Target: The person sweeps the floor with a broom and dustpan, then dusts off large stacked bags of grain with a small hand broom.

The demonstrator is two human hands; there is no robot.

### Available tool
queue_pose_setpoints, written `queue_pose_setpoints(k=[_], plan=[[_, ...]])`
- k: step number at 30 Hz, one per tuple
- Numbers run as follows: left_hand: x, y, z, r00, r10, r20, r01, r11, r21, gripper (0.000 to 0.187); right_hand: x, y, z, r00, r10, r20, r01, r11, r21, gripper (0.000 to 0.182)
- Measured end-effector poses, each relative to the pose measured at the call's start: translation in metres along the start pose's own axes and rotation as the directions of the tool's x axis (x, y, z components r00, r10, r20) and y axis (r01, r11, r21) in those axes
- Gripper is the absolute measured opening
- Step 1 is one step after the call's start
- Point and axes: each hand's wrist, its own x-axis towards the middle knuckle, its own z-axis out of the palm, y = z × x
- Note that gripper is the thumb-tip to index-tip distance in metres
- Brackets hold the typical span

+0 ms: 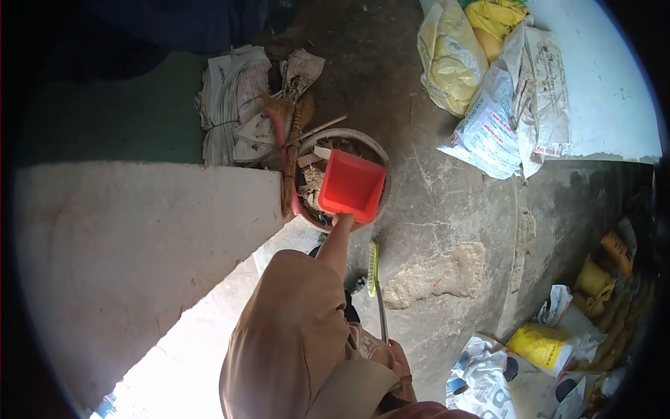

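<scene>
In the head view, the left hand [343,219] is near the middle of the frame, its fingers clenched on the near end of a red dustpan [354,183]. The dustpan is over the mouth of a round tub [379,145], covering much of its right half, with its open edge toward the top of the frame. Brown debris [311,185] shows inside the tub, left of the dustpan.

Below the tub, just right of centre, is a brush [374,269] with yellow-green bristles. Its grey handle [382,314] runs down to the right hand [400,357], at the lower centre beside the tan clothing [279,314]. That hand is mostly hidden, so I cannot tell whether its fingers grasp the handle.

At the tub's left rim lean a straw broom [290,157] and a pink curved piece [277,129]. Folded white sacks [234,112] lie at the upper left. More bags [488,122] are heaped at the upper right, and a yellow-and-white sack [541,346] lies at the lower right on the grey concrete floor [433,209].
</scene>
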Motion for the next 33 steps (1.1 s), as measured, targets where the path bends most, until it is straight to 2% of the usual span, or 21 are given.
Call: queue_pose_setpoints(k=[1, 5, 7, 8, 9, 11, 13, 15, 16, 19, 20, 22, 23, 24, 25, 28, 31, 32, 33], plan=[[-0.004, -0.001, -0.004, 0.973, 0.084, -0.215, -0.063, 0.993, 0.103, 0.041, 0.000, -0.003, -0.009, 1.000, -0.023, -0.003, 0.023, 0.999, -0.041, 0.023], [-0.061, 0.006, -0.059, 0.976, 0.016, -0.218, -0.043, 0.992, -0.120, 0.050, 0.025, -0.007, -0.053, 0.995, -0.097, 0.035, 0.101, 0.980, -0.169, 0.025], [-0.061, -0.015, -0.069, 0.951, -0.028, -0.309, -0.031, 0.983, -0.182, 0.044, 0.041, -0.018, -0.079, 0.979, -0.189, 0.076, 0.204, 0.894, -0.398, 0.032], [-0.069, -0.030, -0.078, 0.965, 0.056, -0.258, -0.110, 0.974, -0.199, 0.031, 0.044, -0.020, -0.096, 0.968, -0.227, 0.104, 0.247, 0.825, -0.508, 0.035], [-0.090, -0.035, -0.087, 0.975, 0.032, -0.220, -0.078, 0.976, -0.204, 0.023, 0.043, -0.023, -0.110, 0.964, -0.238, 0.117, 0.262, 0.794, -0.549, 0.035], [-0.101, -0.078, -0.094, 0.984, 0.025, -0.178, -0.060, 0.979, -0.195, 0.022, 0.046, -0.041, -0.133, 0.928, -0.322, 0.187, 0.368, 0.709, -0.602, 0.036], [-0.141, -0.083, -0.109, 0.985, -0.001, -0.172, -0.030, 0.983, -0.180, 0.022, 0.057, -0.043, -0.144, 0.919, -0.322, 0.228, 0.392, 0.680, -0.619, 0.038], [-0.195, -0.123, -0.122, 0.993, -0.019, -0.115, 0.011, 0.997, -0.072, 0.023, 0.075, -0.030, -0.164, 0.933, -0.330, 0.143, 0.336, 0.659, -0.673, 0.038], [-0.198, -0.151, -0.121, 0.986, -0.019, -0.168, -0.009, 0.986, -0.167, 0.023, 0.073, -0.040, -0.171, 0.917, -0.358, 0.174, 0.341, 0.480, -0.808, 0.039], [-0.245, -0.221, -0.133, 0.971, -0.139, -0.192, 0.047, 0.908, -0.417, 0.024, 0.070, -0.069, -0.181, 0.895, -0.362, 0.262, 0.379, 0.303, -0.875, 0.038], [-0.236, -0.257, -0.131, 0.965, -0.166, -0.201, 0.053, 0.880, -0.472, 0.024, 0.069, -0.081, -0.180, 0.886, -0.362, 0.289, 0.387, 0.236, -0.891, 0.037], [-0.211, -0.339, -0.120, 0.945, 0.101, -0.312, -0.179, 0.956, -0.232, 0.028, 0.067, -0.102, -0.171, 0.872, -0.349, 0.344, 0.399, 0.099, -0.911, 0.036], [-0.228, -0.358, -0.120, 0.940, 0.061, -0.335, -0.163, 0.945, -0.284, 0.028, 0.068, -0.111, -0.161, 0.864, -0.337, 0.373, 0.406, 0.031, -0.913, 0.036], [-0.251, -0.372, -0.123, 0.900, -0.164, -0.405, -0.018, 0.912, -0.409, 0.029, 0.070, -0.118, -0.149, 0.857, -0.323, 0.401, 0.412, -0.035, -0.910, 0.035], [-0.269, -0.390, -0.124, 0.815, -0.388, -0.430, 0.113, 0.835, -0.539, 0.031, 0.074, -0.123, -0.133, 0.851, -0.304, 0.428, 0.418, -0.100, -0.903, 0.035], [-0.300, -0.480, -0.112, 0.729, -0.511, -0.456, 0.125, 0.754, -0.645, 0.033, 0.086, -0.120, -0.084, 0.839, -0.236, 0.489, 0.426, -0.274, -0.862, 0.033], [-0.371, -0.549, -0.119, 0.690, -0.647, -0.324, 0.169, 0.580, -0.797, 0.034, 0.105, -0.103, -0.031, 0.828, -0.178, 0.531, 0.427, -0.413, -0.805, 0.032], [-0.366, -0.586, -0.111, 0.677, -0.667, -0.310, 0.173, 0.554, -0.814, 0.034, 0.115, -0.089, -0.013, 0.825, -0.162, 0.542, 0.429, -0.444, -0.787, 0.031], [-0.353, -0.627, -0.094, 0.577, -0.754, -0.314, 0.165, 0.484, -0.859, 0.034, 0.122, -0.070, -0.002, 0.827, -0.149, 0.543, 0.425, -0.466, -0.776, 0.031]])
